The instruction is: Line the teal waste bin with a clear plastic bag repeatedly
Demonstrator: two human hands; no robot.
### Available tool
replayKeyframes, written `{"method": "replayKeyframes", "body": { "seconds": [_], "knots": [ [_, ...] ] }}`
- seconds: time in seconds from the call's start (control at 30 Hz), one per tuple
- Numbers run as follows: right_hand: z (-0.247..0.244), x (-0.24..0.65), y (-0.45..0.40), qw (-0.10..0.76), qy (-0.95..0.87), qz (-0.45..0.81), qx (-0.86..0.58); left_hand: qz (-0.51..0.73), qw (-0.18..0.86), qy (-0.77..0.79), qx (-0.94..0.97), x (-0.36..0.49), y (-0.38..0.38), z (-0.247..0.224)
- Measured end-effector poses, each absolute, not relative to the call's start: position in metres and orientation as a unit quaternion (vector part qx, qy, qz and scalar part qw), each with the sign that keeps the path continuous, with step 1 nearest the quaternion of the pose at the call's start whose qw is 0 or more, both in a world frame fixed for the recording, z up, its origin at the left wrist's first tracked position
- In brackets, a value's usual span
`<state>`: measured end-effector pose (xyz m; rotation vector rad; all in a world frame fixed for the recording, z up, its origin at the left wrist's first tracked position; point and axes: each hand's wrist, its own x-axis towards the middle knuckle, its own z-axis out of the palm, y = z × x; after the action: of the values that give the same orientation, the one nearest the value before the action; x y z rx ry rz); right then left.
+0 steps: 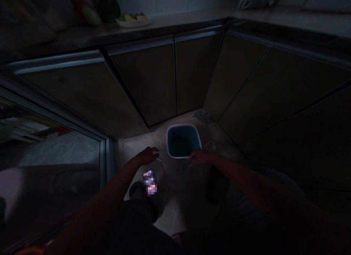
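A squarish bin (184, 125) with a pale rim and blue-green inside stands on the tiled floor. My right hand (202, 156) is closed on its near right rim. My left hand (148, 155) hovers left of the bin, apart from it, with the fingers partly stretched out and nothing clear in them. A small pale streak shows by its fingertips, too dim to make out. Below that hand lies a phone (150, 182) with its screen lit, close to my shoe. The bottom of the bin is too dark to see into.
Closed cabinet doors (142, 83) run along the back and meet more doors (255, 87) at the right corner. Above them is a countertop (181, 18) with a plate of food (134, 23). A framed glass panel (74, 163) stands at the left. The room is dim.
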<state>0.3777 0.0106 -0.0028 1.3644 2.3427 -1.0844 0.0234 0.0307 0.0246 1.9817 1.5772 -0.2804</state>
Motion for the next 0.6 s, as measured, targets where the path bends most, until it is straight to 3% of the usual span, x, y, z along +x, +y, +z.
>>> {"method": "replayKeyframes", "body": {
  "seconds": [0.27,0.43,0.6],
  "knots": [
    [0.007,0.382,0.023,0.099,0.769,-0.42,0.471,-0.108,0.284,0.573,0.761,0.032,0.035,0.03],
    [0.051,0.388,0.049,0.11,0.75,-0.459,0.464,-0.116,0.26,0.612,0.738,0.034,0.034,0.037],
    [0.107,0.404,0.085,0.019,0.748,-0.477,0.461,-0.143,0.232,0.646,0.713,0.042,0.028,0.049]
  ]
}}
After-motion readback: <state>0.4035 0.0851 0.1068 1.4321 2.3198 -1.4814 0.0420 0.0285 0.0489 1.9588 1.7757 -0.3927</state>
